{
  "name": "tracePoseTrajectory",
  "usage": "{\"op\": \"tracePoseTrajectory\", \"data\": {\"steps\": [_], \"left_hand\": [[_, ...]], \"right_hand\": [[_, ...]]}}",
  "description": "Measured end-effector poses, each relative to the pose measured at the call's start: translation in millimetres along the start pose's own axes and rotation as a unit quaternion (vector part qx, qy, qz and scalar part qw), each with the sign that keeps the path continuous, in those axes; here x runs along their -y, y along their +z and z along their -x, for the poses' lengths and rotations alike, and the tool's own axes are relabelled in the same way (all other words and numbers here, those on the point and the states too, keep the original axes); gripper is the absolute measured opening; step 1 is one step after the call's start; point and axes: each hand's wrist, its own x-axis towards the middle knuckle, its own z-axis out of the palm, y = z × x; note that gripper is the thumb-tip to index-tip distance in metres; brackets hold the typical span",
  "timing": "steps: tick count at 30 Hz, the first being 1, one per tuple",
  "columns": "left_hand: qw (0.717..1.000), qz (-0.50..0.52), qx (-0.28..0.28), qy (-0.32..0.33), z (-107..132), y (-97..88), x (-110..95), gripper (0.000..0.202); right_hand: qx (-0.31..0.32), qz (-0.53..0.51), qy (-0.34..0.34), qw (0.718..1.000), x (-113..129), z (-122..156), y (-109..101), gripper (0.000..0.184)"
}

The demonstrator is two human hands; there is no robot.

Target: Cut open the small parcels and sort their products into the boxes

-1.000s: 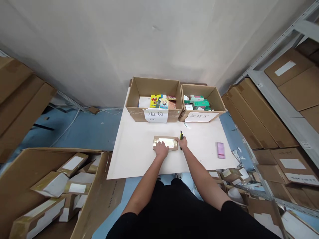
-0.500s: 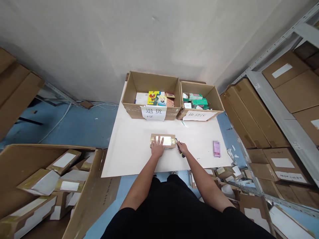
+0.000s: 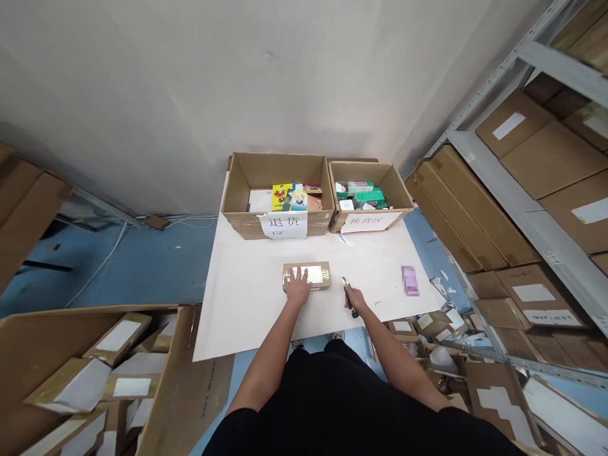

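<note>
A small brown parcel (image 3: 313, 275) wrapped in clear tape, with a white label, lies flat near the middle of the white table (image 3: 247, 297). My left hand (image 3: 297, 290) rests on its near left part, fingers spread flat. To the right of the parcel, my right hand (image 3: 357, 300) is closed around a black and yellow utility knife (image 3: 348, 296), whose blade end points toward the parcel with a gap between them.
Two open cartons with paper signs stand at the table's far edge: the left carton (image 3: 275, 196) holds coloured booklets, the right carton (image 3: 368, 196) green boxes. A small pink item (image 3: 410, 280) lies at the right. A big carton (image 3: 95, 373) of parcels stands lower left; shelving (image 3: 522, 209) with cartons fills the right.
My right hand has drawn the knife back from the parcel's right end toward me and to the right. The left hand stays pressed on the parcel. The camera view has shifted slightly.
</note>
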Motion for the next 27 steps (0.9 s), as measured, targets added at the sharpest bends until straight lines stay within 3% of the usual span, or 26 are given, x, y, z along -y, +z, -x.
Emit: {"op": "tracePoseTrajectory", "data": {"steps": [3,7,10,13,15,17,19,23,25,27], "left_hand": [[1.000,-0.009,-0.002,0.028,-19,-18.9,10,0.064],[0.997,0.006,0.045,0.055,-34,-30.0,28,0.086],[0.998,0.022,0.042,0.030,-36,-29.7,31,0.088],[1.000,0.014,0.025,-0.004,-37,-32.0,25,0.086],[0.999,0.009,0.027,-0.028,-39,-35.7,20,0.082],[0.999,0.007,0.030,-0.045,-40,-39.3,17,0.078],[0.998,0.007,0.036,-0.058,-39,-41.1,17,0.077],[0.996,0.014,0.040,-0.080,-26,-35.8,17,0.076],[0.996,0.013,0.017,-0.082,-16,-29.2,16,0.070],[0.997,0.001,-0.015,-0.074,-6,-22.1,13,0.065]], "right_hand": [[-0.066,-0.003,0.048,0.997,-23,3,4,0.061],[-0.133,0.011,0.051,0.990,-36,1,2,0.053],[-0.179,-0.003,0.021,0.984,-17,-11,-18,0.049],[-0.210,0.009,0.006,0.978,13,-24,-38,0.059],[-0.218,0.056,-0.032,0.974,31,-23,-36,0.064],[-0.188,0.116,-0.099,0.970,42,-14,-16,0.062],[-0.118,0.169,-0.160,0.965,47,1,20,0.063],[-0.010,0.296,-0.163,0.941,51,27,90,0.084],[0.008,0.361,-0.137,0.922,56,31,104,0.094],[0.017,0.410,-0.123,0.904,64,31,103,0.099]]}}
